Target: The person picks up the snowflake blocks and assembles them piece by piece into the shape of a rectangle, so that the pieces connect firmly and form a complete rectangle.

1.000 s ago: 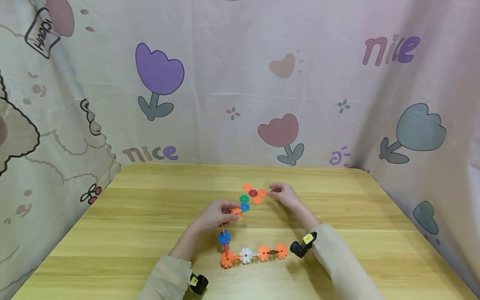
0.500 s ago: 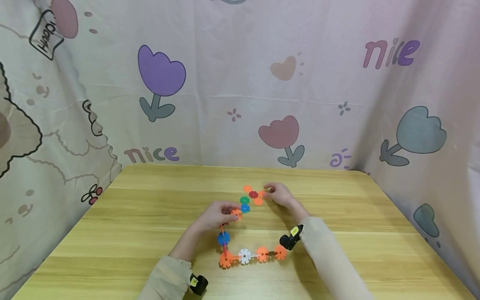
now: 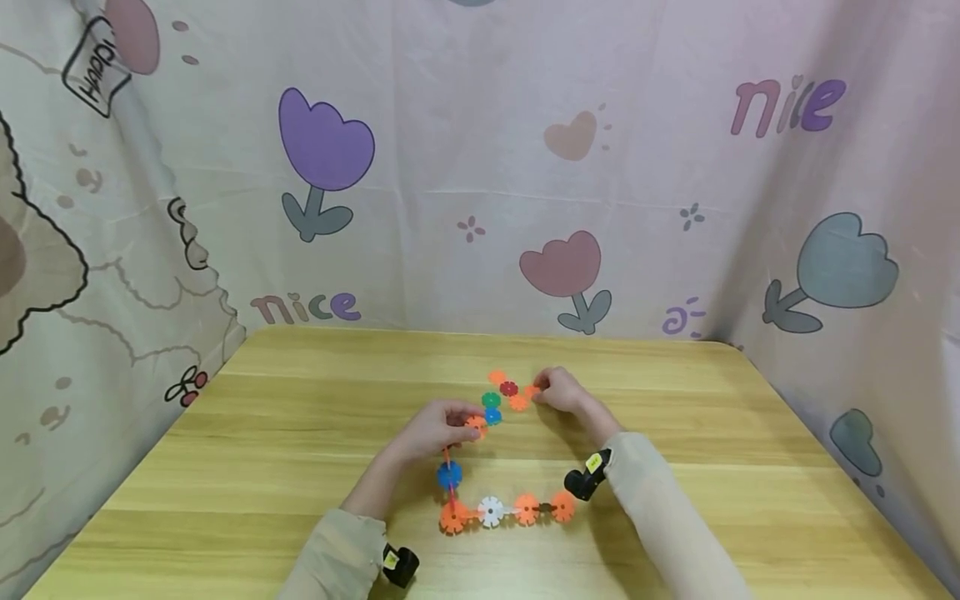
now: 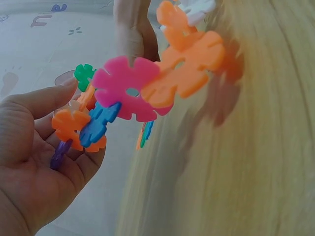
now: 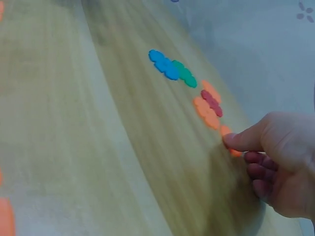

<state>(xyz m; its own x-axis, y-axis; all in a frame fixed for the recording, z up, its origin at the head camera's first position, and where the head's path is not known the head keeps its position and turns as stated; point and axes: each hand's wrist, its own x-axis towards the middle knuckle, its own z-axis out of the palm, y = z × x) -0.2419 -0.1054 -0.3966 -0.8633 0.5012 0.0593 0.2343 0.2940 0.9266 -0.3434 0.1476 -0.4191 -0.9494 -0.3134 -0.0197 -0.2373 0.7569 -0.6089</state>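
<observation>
My left hand holds the upper end of a chain of slotted snowflake discs, with its thumb and fingers at an orange disc. In the left wrist view, a purple disc lies against the palm, and a blue disc, a pink disc and a large orange disc follow along the chain. The chain bends and runs right past a white disc to an end orange disc. Farther back, my right hand pinches a loose orange disc between thumb and finger.
Loose discs lie flat near the right hand: a red disc, orange ones, a green disc and blue discs. The wooden table ends at a printed curtain. A black wrist camera sits by the right sleeve.
My right hand has moved left to the rightmost loose orange disc, taken hold of it and drawn it slightly right. The left hand keeps its hold on the chain, almost still.
</observation>
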